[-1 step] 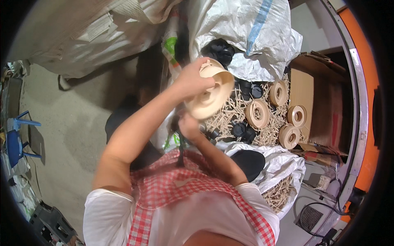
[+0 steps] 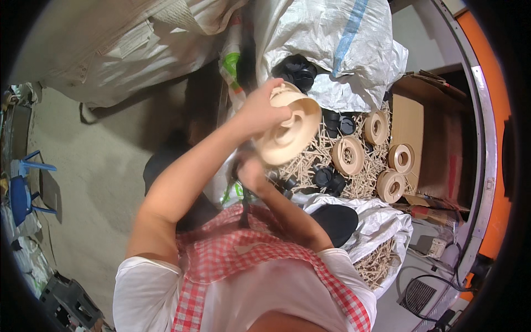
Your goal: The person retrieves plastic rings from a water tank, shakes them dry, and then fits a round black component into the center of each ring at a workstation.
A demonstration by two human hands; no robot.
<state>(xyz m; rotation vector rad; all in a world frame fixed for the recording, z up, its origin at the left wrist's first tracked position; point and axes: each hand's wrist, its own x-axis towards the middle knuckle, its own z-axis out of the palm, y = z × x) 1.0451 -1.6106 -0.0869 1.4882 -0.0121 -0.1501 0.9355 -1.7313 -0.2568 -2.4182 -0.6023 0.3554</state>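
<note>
My left hand [image 2: 261, 112] grips a round cream plastic part [image 2: 303, 135] by its upper left rim. The part is tilted, and a raised ring shape shows inside it. My right hand [image 2: 251, 174] is just below the part's lower left edge, smeared by motion; its fingers are mostly hidden. Something dark lies beside those fingers, too unclear to name. Beyond the part, a heap of small beige plastic pieces [image 2: 362, 177] holds several similar cream rings [image 2: 348, 155] and black round caps [image 2: 323, 177].
A white woven sack [image 2: 310, 33] with a blue stripe slumps at the back. An open cardboard box [image 2: 408, 119] stands right of the heap. Another white sack [image 2: 401, 224] with beige pieces sits near my right arm. A blue stool [image 2: 21, 199] is far left.
The cream part has shifted slightly right and down in my left hand. My right hand has moved a little to the left, away from the part's edge.
</note>
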